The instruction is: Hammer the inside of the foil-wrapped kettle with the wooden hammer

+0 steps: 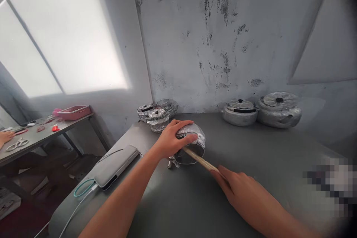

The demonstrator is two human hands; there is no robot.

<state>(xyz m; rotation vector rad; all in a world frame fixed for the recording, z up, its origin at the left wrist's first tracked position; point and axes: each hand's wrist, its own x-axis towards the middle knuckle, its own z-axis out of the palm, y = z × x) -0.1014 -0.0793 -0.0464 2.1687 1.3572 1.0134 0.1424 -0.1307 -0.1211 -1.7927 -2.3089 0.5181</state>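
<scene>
While the left hand [173, 137] curls its fingers over the tipped pot [194, 131] on the counter [256, 156], the right hand [240, 186] grips a stick [201, 160] slanting forward-left to the pot's mouth.

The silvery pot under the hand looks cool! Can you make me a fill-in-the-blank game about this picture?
1. The stick is gripped by the person's ____ hand, not the one on the silvery pot.
2. The knobs on the two pots at the picture's right are coloured ____.
3. On the side table lies a pair of ____.

Missing words: right; black; scissors.
</scene>
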